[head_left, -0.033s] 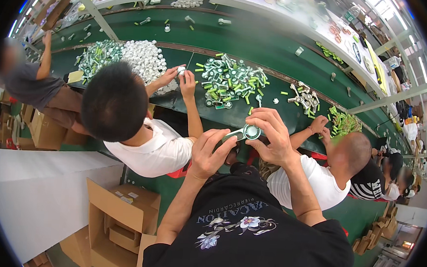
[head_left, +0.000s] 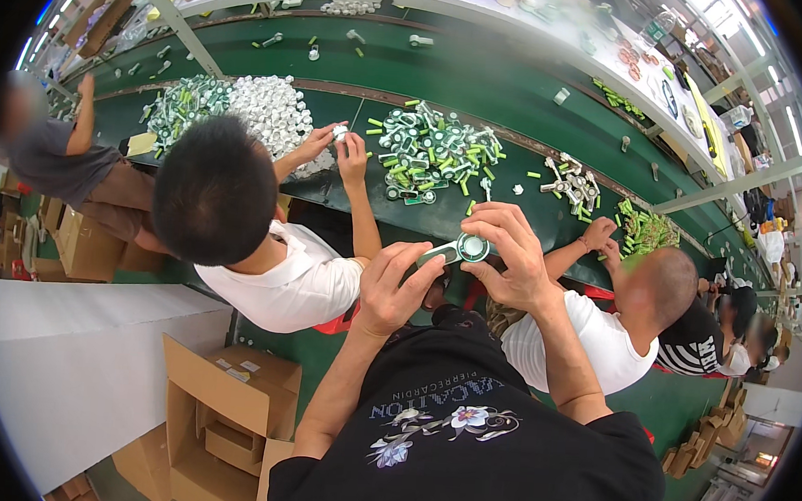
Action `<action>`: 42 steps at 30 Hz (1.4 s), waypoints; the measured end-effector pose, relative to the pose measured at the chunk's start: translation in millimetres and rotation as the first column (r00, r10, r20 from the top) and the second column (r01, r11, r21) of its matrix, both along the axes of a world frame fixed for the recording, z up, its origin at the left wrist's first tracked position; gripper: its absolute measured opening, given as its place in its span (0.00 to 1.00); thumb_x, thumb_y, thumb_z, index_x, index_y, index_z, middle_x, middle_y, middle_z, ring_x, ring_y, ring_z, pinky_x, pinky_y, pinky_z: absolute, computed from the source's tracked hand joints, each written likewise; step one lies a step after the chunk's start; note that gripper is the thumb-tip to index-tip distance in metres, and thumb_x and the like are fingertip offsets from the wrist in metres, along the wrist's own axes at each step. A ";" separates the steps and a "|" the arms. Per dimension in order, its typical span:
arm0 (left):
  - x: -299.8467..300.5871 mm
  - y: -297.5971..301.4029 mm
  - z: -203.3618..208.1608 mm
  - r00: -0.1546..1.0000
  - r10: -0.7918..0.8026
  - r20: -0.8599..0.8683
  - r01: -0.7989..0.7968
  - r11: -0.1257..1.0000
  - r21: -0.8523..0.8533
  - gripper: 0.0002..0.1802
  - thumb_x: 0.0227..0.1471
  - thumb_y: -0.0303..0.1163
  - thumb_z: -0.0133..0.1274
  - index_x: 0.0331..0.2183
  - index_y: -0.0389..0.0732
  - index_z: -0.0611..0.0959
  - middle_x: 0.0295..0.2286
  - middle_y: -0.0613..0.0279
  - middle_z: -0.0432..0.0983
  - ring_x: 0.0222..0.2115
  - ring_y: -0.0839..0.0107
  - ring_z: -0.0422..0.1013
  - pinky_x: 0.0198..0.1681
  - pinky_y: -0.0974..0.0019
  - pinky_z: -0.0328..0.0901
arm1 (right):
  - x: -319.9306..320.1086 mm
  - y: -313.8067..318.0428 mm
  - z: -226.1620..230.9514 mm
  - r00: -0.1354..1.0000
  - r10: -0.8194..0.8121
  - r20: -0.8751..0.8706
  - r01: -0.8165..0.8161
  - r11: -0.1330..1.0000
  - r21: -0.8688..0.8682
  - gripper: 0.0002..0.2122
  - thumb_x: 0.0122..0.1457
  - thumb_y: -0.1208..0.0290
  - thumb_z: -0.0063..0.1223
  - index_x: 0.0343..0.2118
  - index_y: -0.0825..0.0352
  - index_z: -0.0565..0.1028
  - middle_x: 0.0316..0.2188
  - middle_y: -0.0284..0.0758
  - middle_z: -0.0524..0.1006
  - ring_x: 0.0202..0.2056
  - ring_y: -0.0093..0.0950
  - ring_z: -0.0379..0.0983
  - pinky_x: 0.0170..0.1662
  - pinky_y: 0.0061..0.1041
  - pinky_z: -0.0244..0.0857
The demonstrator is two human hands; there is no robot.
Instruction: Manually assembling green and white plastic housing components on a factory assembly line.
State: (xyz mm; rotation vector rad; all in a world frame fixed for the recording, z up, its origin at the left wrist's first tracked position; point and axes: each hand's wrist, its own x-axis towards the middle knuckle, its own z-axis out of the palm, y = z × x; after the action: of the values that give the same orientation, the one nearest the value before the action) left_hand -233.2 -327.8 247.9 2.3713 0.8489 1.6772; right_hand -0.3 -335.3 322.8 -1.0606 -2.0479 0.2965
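Note:
In front of my chest I hold a small green-and-white part with a round head and a slim handle [head_left: 471,247]. The fingers of my left hand [head_left: 395,285] pinch its handle end. My right hand [head_left: 513,257] grips the round head between thumb and fingertips. The head faces up and shows a pale ring with a whitish centre. Beyond my hands, a heap of similar green-and-white parts with bright green cylinders [head_left: 435,152] lies on the dark green worktop.
At my left, a co-worker in a white shirt [head_left: 280,275] handles a small white piece near a heap of white parts [head_left: 269,118]. Another white-shirted person [head_left: 588,345] works at my right by green cylinders [head_left: 646,229]. An open cardboard box [head_left: 218,395] stands lower left. A green conveyor [head_left: 486,67] runs behind.
The raised hand of the person at far left is slightly lower. My hands and the part in them look the same.

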 end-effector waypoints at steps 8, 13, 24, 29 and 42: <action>26.5 -23.9 -20.4 0.688 0.197 0.698 0.574 0.441 -0.690 0.13 0.69 0.28 0.63 0.51 0.32 0.88 0.40 0.53 0.89 0.37 0.67 0.83 0.43 0.67 0.78 | 18.8 2.4 -18.9 0.932 -0.035 -0.360 -0.142 0.879 -0.455 0.26 0.64 0.64 0.71 0.62 0.70 0.78 0.47 0.40 0.82 0.49 0.36 0.79 0.57 0.36 0.73; 29.2 -27.2 -26.5 0.626 0.203 0.753 0.683 0.322 -0.655 0.15 0.72 0.31 0.61 0.54 0.32 0.88 0.41 0.56 0.89 0.39 0.73 0.85 0.44 0.69 0.80 | 19.4 -0.8 -37.5 0.914 -0.066 -0.401 -0.136 0.881 -0.454 0.25 0.63 0.67 0.73 0.60 0.71 0.79 0.48 0.38 0.82 0.50 0.31 0.80 0.57 0.34 0.75; 23.6 -26.7 -26.4 0.694 0.175 0.698 0.647 0.274 -0.712 0.14 0.71 0.31 0.62 0.52 0.32 0.89 0.38 0.56 0.90 0.36 0.75 0.84 0.42 0.70 0.79 | 23.8 -10.6 -61.2 0.820 -0.163 -0.549 -0.228 0.786 -0.574 0.20 0.66 0.68 0.73 0.56 0.72 0.81 0.49 0.34 0.83 0.48 0.23 0.81 0.54 0.27 0.75; 20.8 -27.4 -28.1 0.705 0.211 0.677 0.635 0.236 -0.736 0.15 0.72 0.32 0.61 0.52 0.32 0.89 0.37 0.56 0.90 0.34 0.74 0.84 0.41 0.71 0.79 | 18.2 -7.2 -66.2 0.722 -0.265 -0.639 -0.361 0.644 -0.675 0.24 0.70 0.60 0.69 0.62 0.71 0.78 0.52 0.33 0.83 0.51 0.23 0.79 0.56 0.27 0.74; 25.5 -27.7 -34.2 0.554 0.320 0.769 0.764 0.170 -0.622 0.16 0.73 0.36 0.60 0.48 0.30 0.88 0.35 0.53 0.90 0.31 0.73 0.85 0.37 0.71 0.80 | 3.7 -13.7 -64.3 0.800 -0.151 -0.581 -0.346 0.675 -0.652 0.35 0.65 0.64 0.73 0.71 0.68 0.69 0.57 0.34 0.80 0.54 0.28 0.78 0.62 0.34 0.74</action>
State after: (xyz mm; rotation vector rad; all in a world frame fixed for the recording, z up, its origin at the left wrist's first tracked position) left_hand -207.6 -355.5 213.8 0.5755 0.7773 1.1090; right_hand 3.3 -349.0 258.5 -1.0945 -1.3771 1.4440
